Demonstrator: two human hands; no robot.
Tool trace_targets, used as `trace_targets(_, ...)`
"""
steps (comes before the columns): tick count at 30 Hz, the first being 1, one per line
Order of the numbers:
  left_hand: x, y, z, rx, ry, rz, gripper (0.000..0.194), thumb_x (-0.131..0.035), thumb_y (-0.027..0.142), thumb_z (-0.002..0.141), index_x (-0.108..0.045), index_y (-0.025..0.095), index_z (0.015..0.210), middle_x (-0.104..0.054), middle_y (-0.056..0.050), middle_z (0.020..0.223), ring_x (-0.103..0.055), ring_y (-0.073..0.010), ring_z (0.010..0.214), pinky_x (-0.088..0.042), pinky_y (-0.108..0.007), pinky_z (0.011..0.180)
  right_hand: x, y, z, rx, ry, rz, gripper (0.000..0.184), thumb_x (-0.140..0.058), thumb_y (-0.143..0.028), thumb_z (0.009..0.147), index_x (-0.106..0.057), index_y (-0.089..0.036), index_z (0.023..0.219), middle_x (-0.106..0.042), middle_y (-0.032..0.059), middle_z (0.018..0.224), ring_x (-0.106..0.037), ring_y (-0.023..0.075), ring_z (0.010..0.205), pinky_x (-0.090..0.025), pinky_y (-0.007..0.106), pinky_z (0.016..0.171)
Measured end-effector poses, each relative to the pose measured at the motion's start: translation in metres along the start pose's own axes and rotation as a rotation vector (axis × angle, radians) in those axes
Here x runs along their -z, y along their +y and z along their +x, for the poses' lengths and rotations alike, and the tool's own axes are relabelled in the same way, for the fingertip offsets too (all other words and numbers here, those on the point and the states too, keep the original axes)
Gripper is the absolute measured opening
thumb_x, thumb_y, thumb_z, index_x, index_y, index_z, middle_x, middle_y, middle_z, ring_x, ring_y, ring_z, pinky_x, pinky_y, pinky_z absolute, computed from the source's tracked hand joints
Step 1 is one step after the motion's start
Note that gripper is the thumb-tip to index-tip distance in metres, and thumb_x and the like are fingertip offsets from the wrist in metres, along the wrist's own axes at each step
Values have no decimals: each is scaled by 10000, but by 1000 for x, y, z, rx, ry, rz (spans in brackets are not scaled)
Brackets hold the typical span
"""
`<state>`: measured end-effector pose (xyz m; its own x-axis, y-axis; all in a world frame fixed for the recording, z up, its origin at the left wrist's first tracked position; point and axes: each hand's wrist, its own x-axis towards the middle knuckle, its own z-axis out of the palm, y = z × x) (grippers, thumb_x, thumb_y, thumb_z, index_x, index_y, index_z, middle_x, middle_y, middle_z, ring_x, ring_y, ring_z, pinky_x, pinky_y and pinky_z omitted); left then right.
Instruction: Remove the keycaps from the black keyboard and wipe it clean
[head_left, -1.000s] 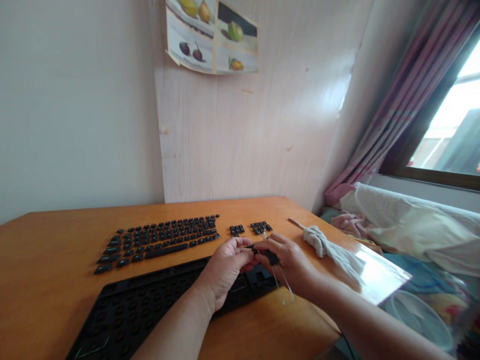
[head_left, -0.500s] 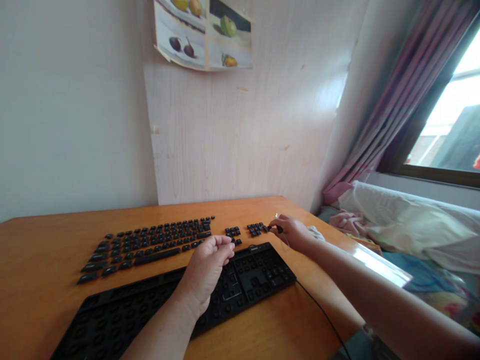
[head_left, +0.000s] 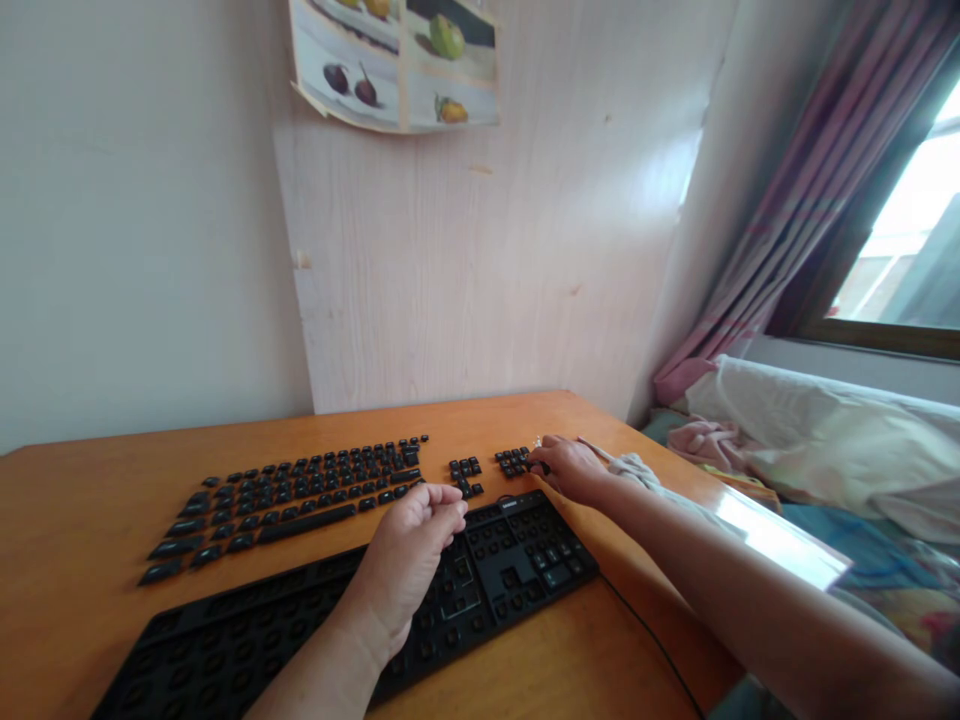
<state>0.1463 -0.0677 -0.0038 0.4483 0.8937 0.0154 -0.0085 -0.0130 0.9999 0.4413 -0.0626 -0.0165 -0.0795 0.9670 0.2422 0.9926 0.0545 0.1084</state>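
A black computer keyboard (head_left: 517,555) lies aslant on the desk, with most key positions bare and a few keycaps still on the number pad at its right end. Over its middle hovers my left hand (head_left: 420,540), thumb and fingertips pinched together; anything between them is too small or hidden to make out. My right hand (head_left: 570,465) rests low over the desk beside a small block of number-pad keycaps (head_left: 512,461). Its fingers are closed round a wire keycap puller (head_left: 541,467), whose dark handle and pale wire show only partly.
Rows of loose keycaps (head_left: 300,490) spread behind the keyboard, with a smaller group (head_left: 465,468) to their right. A brush wrapped in grey cloth (head_left: 634,470) lies beyond my right forearm. The keyboard cable (head_left: 652,635) trails toward me. Bedding (head_left: 825,430) is heaped at the right.
My hands were together over the keyboard's right end; my right hand has moved away to the number-pad keycaps with the keycap puller. My left hand has drawn slightly left, still pinched.
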Motion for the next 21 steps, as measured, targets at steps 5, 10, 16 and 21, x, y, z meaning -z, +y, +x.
trace_targets(5, 0, -2, 0, -1, -17, 12, 312, -589, 394, 797, -629, 154, 992, -657, -63, 934, -599, -190, 901, -439, -315, 812, 1, -2, 0, 10, -10, -7, 264, -474, -308, 907, -685, -258, 1057, -624, 63, 922, -573, 190, 878, -357, 270, 702)
trace_targets(10, 0, -2, 0, -2, -25, 26, 287, -579, 364, 799, -628, 156, 991, -658, -63, 946, -594, -195, 918, -435, -323, 824, 1, -4, -2, -25, -2, 1, 280, -478, -313, 908, -679, -264, 1098, -625, 67, 931, -573, 190, 877, -356, 271, 695)
trace_targets(16, 0, -3, 0, -22, -28, 45, 278, -570, 364, 808, -623, 157, 985, -662, -62, 938, -597, -201, 909, -435, -330, 813, -4, -4, -5, -17, 35, 40, 249, -491, -289, 897, -704, -255, 1021, -628, 62, 889, -575, 180, 846, -360, 261, 694)
trace_targets(21, -1, -5, 0, -40, -18, 68, 294, -586, 385, 800, -627, 160, 984, -661, -62, 945, -593, -202, 915, -430, -341, 842, 7, -7, -10, -61, 146, 168, 278, -503, -380, 900, -702, -242, 1036, -636, 55, 900, -586, 163, 785, -379, 256, 673)
